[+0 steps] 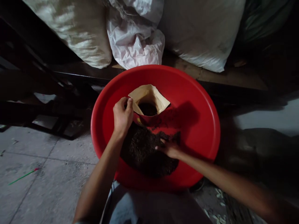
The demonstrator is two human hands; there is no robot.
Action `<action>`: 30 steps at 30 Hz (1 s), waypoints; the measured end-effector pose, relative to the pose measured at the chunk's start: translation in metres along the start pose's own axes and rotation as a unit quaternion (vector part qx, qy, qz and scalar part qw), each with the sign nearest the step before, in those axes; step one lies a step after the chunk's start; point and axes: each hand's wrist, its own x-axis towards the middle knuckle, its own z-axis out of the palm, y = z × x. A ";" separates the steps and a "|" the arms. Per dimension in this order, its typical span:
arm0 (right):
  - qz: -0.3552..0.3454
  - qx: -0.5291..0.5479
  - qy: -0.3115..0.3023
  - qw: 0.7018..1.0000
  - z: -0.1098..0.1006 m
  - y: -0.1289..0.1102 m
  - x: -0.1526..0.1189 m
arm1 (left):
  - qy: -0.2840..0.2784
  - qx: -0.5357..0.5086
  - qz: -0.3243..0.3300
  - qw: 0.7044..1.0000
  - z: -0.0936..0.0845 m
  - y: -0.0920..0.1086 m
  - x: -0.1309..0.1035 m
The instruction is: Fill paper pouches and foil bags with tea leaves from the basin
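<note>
Left hand (123, 114): fingers pinch cream-lined red paper bag (161, 103) corner. Right hand (170, 149): fingertips partly hidden in dark crumbly heap (144, 151); cannot tell whether closed.

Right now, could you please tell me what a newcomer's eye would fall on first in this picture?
Most likely the big red basin in the middle, the most vivid colour here. Within it, the left hand grips the edge of an open bag, while the right hand touches the loose dark material on the near side. Pale sacks stand beyond the basin.
</note>
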 end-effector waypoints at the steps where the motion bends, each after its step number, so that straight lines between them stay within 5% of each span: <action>1: -0.002 -0.005 -0.036 0.999 0.010 -0.007 -0.009 | 0.002 -0.001 -0.002 1.000 0.001 0.001 -0.001; 4: -0.052 -0.020 -0.113 0.992 0.020 -0.026 -0.031 | 0.009 0.000 -0.011 1.000 0.004 0.004 -0.004; 10: -0.057 -0.020 -0.066 0.996 0.019 -0.028 -0.048 | 0.008 0.009 -0.010 1.000 0.002 0.003 -0.004; 15: -0.098 0.050 -0.078 0.991 0.016 -0.017 -0.027 | -0.003 0.024 0.008 1.000 0.000 0.004 -0.002; 19: -0.136 0.191 -0.031 0.972 -0.036 -0.023 -0.022 | -0.014 0.023 0.019 0.999 -0.005 0.003 -0.003; 25: -0.290 0.443 0.162 0.833 -0.161 -0.068 -0.055 | -0.011 -0.023 -0.010 1.000 -0.011 -0.003 -0.018; 28: -0.333 0.463 0.297 0.766 -0.178 -0.104 -0.040 | 0.000 -0.020 -0.003 1.000 -0.008 -0.002 -0.024; 30: -0.364 0.408 0.326 0.771 -0.178 -0.123 -0.019 | -0.001 -0.018 0.003 1.000 -0.007 -0.001 -0.024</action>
